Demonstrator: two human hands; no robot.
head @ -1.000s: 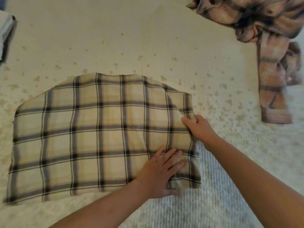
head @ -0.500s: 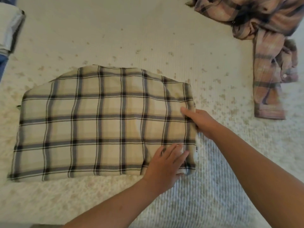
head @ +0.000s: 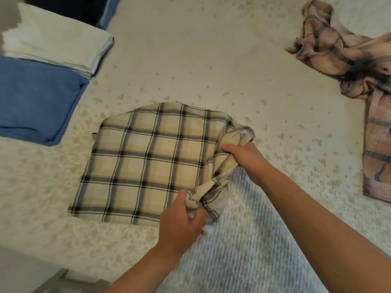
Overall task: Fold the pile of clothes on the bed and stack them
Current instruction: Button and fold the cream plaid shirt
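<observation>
Our left hand (head: pixel 179 225) and right hand (head: pixel 243 157) each clench the bunched right edge of the cream plaid shirt (head: pixel 148 161), which lies mid-bed on the white bedspread (head: pixel 190 60). At ten o'clock sit folded blue (head: pixel 36 102) and white (head: pixel 55 39) stacks; at two o'clock, a crumpled pink plaid shirt (head: pixel 338 53).

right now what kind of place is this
Most likely a bedroom: a textured cream bedspread fills the view, with folded white and blue linens stacked at one side and a rumpled pink plaid shirt waiting.
</observation>
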